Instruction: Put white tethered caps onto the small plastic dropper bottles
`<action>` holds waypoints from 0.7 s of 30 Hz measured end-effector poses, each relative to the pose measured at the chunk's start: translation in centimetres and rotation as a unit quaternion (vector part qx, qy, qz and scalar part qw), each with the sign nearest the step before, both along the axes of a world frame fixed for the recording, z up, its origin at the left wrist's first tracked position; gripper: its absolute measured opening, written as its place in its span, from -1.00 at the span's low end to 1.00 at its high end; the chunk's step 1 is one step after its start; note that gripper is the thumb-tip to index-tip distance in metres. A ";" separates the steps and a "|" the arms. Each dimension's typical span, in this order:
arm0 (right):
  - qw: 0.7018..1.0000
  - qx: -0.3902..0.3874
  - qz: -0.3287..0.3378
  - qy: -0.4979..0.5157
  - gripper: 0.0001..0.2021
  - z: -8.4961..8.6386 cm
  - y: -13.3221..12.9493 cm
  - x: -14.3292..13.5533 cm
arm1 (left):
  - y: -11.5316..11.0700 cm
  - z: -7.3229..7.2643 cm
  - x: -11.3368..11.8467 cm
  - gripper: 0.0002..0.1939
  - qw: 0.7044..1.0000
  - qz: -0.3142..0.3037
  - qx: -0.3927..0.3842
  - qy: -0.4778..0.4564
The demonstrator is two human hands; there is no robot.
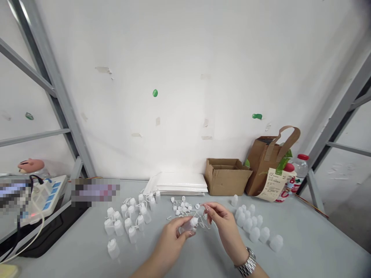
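Head view. Left hand (177,232): grip wrapped around one small bottle (187,227), white top (194,221) rightward, near centre of worktop (307,239). Right hand (222,221): fingertips just beside; whether pinching anything, cannot tell. Step, apparently: working at the top; next move would call for steady holding, fine alignment. Far: loose caps (182,208). Left: looped bottles (131,212). Right: translucent pieces (254,234).

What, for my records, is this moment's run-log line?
left hand: holding translucent white cylindrical plastic bottle | right hand: near it, grip unclear
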State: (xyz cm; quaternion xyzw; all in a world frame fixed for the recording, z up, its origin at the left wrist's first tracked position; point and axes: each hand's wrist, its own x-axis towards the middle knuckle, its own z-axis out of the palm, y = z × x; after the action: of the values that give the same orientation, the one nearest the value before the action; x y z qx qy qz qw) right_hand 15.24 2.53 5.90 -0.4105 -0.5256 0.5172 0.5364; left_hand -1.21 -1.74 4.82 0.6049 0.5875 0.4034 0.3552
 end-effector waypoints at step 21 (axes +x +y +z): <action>0.982 -0.127 0.051 0.132 -0.71 -1.7 -0.5 -1.2 | -0.1 -0.6 0.2 -0.66 0.999 -0.016 0.028 0.037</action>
State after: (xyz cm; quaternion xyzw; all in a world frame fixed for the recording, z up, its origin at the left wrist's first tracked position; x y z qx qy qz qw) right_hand 14.09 2.00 4.19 -0.3757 -0.4007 0.6562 0.5173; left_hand -0.97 -1.86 4.23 0.6383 0.5788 0.3917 0.3227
